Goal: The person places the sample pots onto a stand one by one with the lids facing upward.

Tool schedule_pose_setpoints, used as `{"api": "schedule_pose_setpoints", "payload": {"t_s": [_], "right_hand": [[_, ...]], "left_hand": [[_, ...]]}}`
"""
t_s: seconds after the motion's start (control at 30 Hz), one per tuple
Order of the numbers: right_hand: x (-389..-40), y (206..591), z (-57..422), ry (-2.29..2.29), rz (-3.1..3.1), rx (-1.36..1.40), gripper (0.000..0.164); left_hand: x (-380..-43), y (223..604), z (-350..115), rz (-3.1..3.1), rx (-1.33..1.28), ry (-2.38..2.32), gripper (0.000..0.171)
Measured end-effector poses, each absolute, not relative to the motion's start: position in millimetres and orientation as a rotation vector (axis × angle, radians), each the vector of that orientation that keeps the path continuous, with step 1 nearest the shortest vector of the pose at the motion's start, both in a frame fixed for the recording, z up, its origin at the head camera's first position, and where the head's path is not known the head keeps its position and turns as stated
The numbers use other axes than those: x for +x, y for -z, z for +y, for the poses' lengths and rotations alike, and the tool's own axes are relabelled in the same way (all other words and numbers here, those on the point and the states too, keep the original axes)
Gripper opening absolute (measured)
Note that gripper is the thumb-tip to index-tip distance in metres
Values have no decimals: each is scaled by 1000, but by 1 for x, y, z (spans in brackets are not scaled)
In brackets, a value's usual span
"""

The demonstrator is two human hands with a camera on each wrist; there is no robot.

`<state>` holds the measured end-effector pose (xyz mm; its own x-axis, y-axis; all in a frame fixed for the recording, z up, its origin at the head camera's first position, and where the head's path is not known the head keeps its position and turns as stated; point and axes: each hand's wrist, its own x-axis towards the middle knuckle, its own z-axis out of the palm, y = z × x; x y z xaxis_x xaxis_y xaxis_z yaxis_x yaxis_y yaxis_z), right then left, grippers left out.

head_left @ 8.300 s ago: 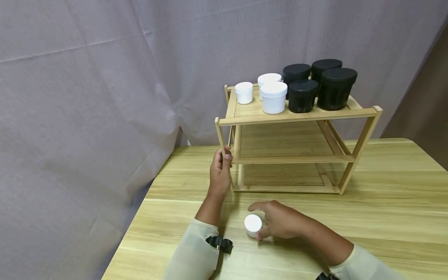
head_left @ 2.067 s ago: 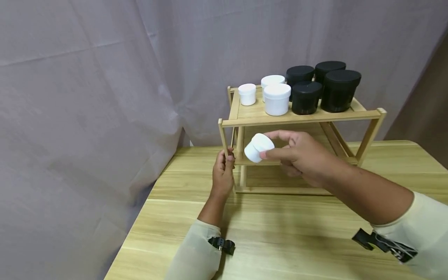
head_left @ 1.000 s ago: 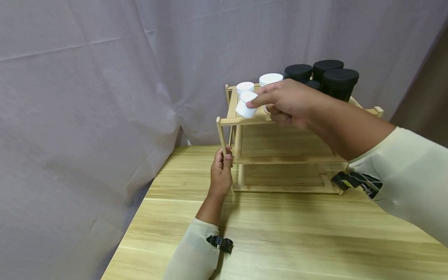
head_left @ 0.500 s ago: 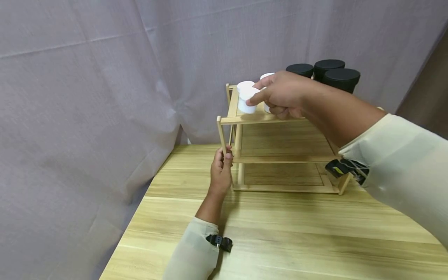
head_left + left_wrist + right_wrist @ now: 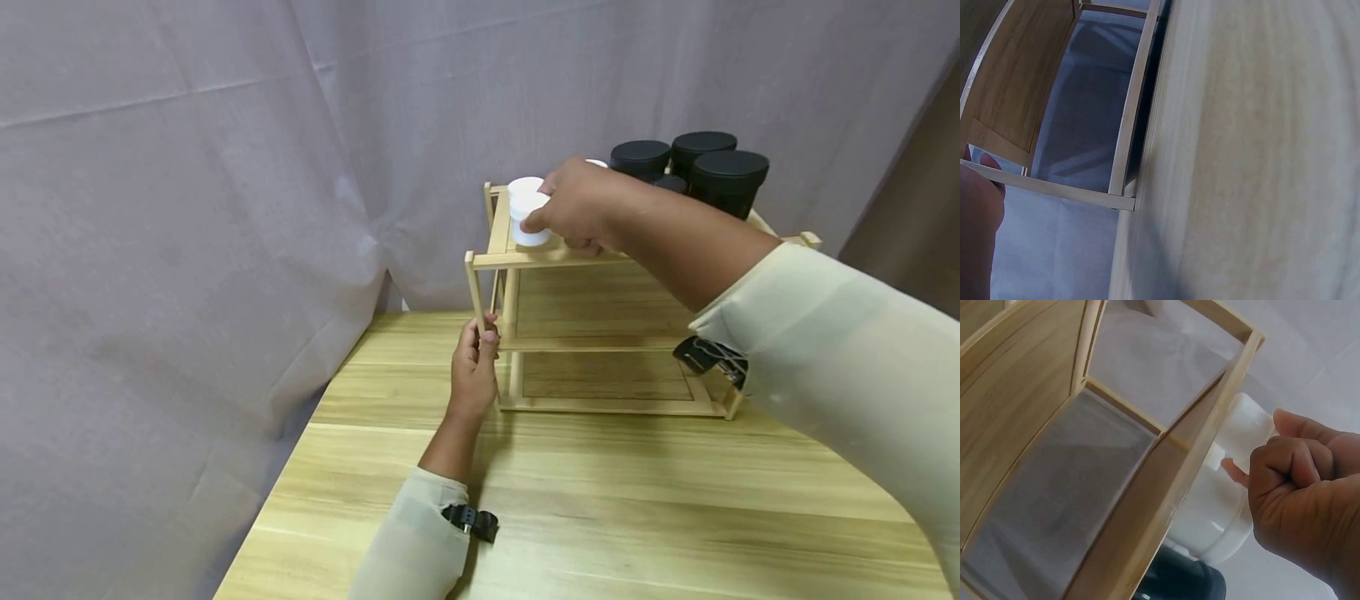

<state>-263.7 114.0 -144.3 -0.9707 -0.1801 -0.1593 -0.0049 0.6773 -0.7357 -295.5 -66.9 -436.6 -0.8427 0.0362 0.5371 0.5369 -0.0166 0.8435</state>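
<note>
Thumb and fingers of my right hand (image 5: 583, 204) pinch a small white lidded jar (image 5: 531, 234). It stands upright at the front left of the top tier of a wooden shelf rack (image 5: 562, 257), just before another small white jar (image 5: 522, 184). In the right wrist view, the right hand (image 5: 1304, 465) has the jar (image 5: 1245, 428) at its fingertips, with a larger white jar (image 5: 1207, 509) beside it. My left hand (image 5: 474, 371) grips the rack's front left post; the left wrist view shows only part of that hand (image 5: 979, 206).
Several black lidded jars (image 5: 727, 179) fill the right of the top tier, partly hidden by my right arm. Larger white jars are mostly behind my hand. The rack stands on a wooden table (image 5: 600, 508), before a grey curtain (image 5: 225, 208).
My right hand has lifted the small white jar from the table, carried it up past the middle tier, and set it upright on the top tier. The left hand keeps its grip on the post.
</note>
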Motion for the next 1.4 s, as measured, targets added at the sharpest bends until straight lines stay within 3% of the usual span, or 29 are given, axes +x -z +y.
{"api": "schedule_pose_setpoints", "payload": {"t_s": [0.2, 0.4, 0.67, 1.0, 1.07, 1.23, 1.4], "right_hand": [[-265, 144, 109, 1030, 2776, -94, 75], [-268, 149, 108, 862, 2898, -108, 77], [-270, 161, 105, 665, 3010, -181, 45], [-269, 164, 106, 687, 3073, -224, 32], [-267, 166, 105, 756, 3087, -225, 41], [-261, 166, 103, 854, 3093, -212, 78], [-254, 162, 108, 907, 3109, -220, 85]], "left_hand": [[-295, 437, -64, -1902, -611, 1918, 38], [-296, 436, -61, -1896, -592, 1907, 35], [-297, 438, -59, -1884, -593, 1911, 32], [-297, 438, -59, -1919, -586, 1915, 35], [-297, 438, -60, -1918, -586, 1919, 35], [-297, 437, -59, -1900, -592, 1927, 35], [-298, 437, -60, -1889, -599, 1928, 35]]}}
